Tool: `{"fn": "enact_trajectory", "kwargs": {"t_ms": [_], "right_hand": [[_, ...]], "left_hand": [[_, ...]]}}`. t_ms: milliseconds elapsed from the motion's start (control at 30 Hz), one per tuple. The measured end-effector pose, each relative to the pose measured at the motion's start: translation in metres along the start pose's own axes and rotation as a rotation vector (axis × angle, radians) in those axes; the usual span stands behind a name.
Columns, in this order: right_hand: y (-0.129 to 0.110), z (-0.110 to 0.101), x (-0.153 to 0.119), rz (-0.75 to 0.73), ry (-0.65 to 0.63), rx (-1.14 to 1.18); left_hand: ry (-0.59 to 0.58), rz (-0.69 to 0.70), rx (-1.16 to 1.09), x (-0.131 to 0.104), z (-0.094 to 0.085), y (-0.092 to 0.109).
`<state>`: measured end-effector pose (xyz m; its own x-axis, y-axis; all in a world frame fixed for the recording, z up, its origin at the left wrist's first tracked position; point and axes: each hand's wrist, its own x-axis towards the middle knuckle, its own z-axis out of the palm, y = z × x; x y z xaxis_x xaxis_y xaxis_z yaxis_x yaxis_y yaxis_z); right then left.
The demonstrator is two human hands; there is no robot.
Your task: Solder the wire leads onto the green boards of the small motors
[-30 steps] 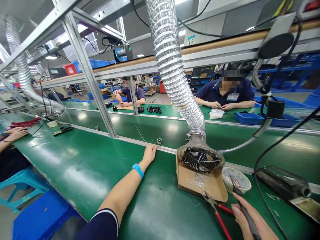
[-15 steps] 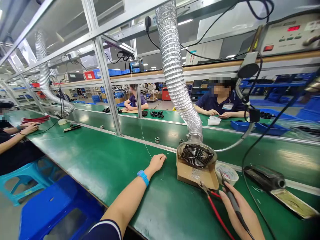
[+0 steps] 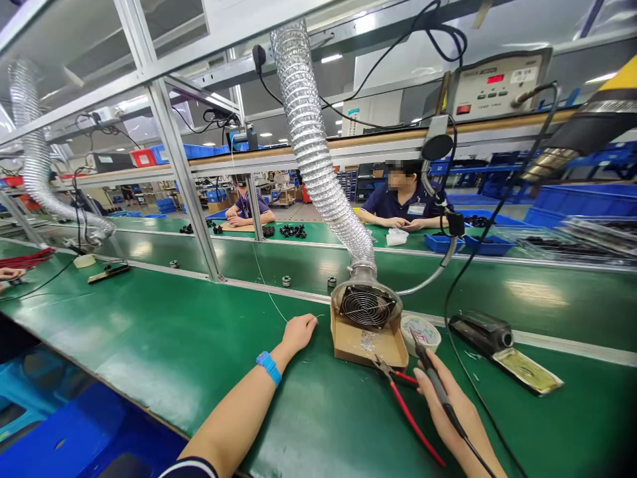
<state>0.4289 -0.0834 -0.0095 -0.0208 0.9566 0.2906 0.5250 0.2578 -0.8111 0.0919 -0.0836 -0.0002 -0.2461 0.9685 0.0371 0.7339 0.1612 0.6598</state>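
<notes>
My left hand (image 3: 298, 334), with a blue watch on its wrist, rests low over the green bench, fingers pinched on a thin solder wire (image 3: 271, 297). The wire's free end pokes out just past my fingertips, toward the fan. In my right hand (image 3: 450, 398) is a soldering iron (image 3: 434, 373), its tip pointing up and away over a round whitish tub (image 3: 422, 332). Red-handled pliers (image 3: 405, 405) lie left of that hand, jaws against a cardboard tray (image 3: 348, 345). Behind the tray stands a fume extractor fan (image 3: 367, 307) with a wire grille.
A silver duct (image 3: 311, 139) rises from the fan. Right of the tub lie a black soldering iron stand (image 3: 482, 332) and its sponge tray (image 3: 528, 370). The iron's cable (image 3: 450, 292) loops past them. Small round metal parts (image 3: 286, 281) stand on the far strip. Co-workers sit opposite.
My view has turned to the right, so the scene has shifted left in the picture. Both hands keep their grips and stay in nearly the same places over the bench.
</notes>
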Motion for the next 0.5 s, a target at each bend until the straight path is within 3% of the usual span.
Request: {"fn": "enact_trajectory", "kwargs": {"t_ms": [267, 400, 500], "right_hand": [[-0.006, -0.009, -0.011, 0.205, -0.062, 0.043], [-0.009, -0.012, -0.014, 0.075, 0.031, -0.131], [-0.007, -0.011, -0.013, -0.042, 0.116, -0.168]], "left_hand": [[-0.077, -0.183, -0.302, 0.006, 0.003, -0.006], [-0.096, -0.292, -0.501, 0.018, 0.004, -0.008], [-0.093, -0.341, -0.564, 0.04, 0.0, -0.006]]}}
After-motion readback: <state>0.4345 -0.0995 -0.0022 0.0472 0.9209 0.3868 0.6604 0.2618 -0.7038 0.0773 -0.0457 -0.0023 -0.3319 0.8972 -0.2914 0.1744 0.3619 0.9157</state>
